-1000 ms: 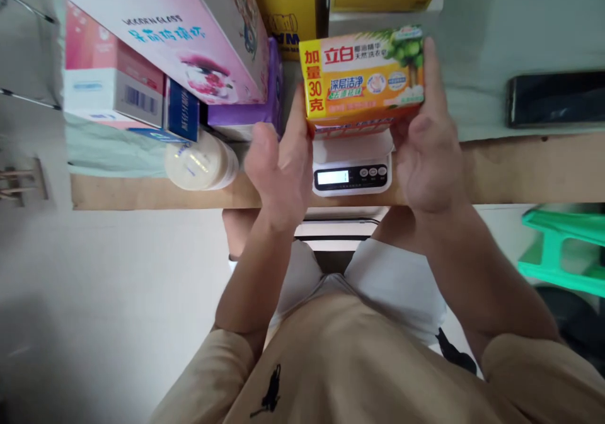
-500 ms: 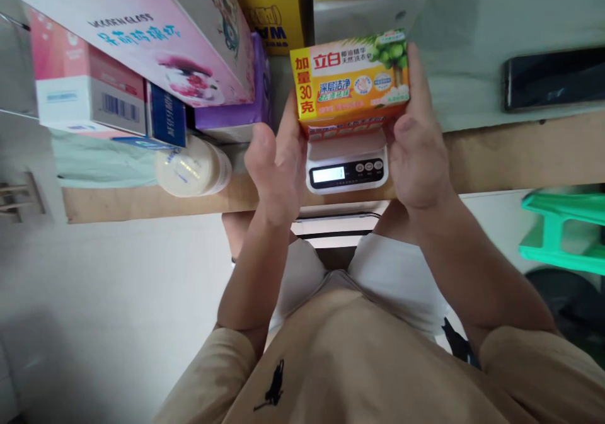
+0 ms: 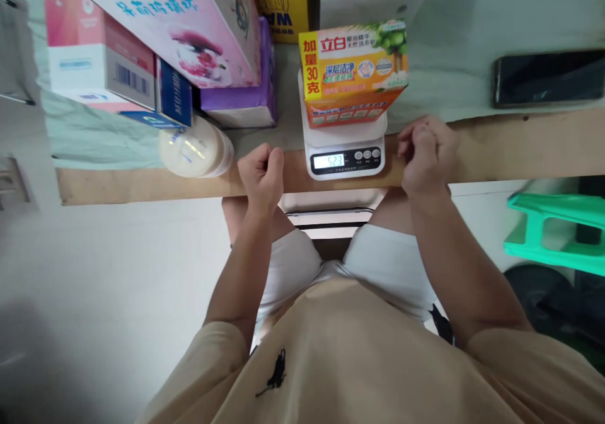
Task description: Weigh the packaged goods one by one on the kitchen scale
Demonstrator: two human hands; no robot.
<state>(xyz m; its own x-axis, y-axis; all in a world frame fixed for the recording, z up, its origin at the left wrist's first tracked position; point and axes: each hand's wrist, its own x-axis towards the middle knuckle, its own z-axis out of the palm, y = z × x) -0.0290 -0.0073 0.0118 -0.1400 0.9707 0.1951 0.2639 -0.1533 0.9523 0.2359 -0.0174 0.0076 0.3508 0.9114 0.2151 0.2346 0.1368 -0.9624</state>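
A yellow and orange box of laundry soap point(image 3: 352, 77) rests on the white kitchen scale point(image 3: 347, 139), whose lit display seems to read 523. Left of the scale, my left hand point(image 3: 262, 175) is curled into a fist on the table's wooden edge, apart from the box. My right hand point(image 3: 425, 156) lies to the right of the scale, its fingers curled in; nothing shows in it. Neither hand touches the soap box or the scale.
Left on the green cloth stand a pink-and-white glass cup box point(image 3: 165, 27), a purple box point(image 3: 241, 103) and a lidded cream jar point(image 3: 193, 147). Yellow boxes point(image 3: 278, 2) stand behind. A dark phone point(image 3: 548, 79) lies at right; a green stool point(image 3: 543, 229) is below.
Both hands have let go of the soap box and drawn back to either side, their fingers closing. The box now sits on the scale, and its display shows a number.
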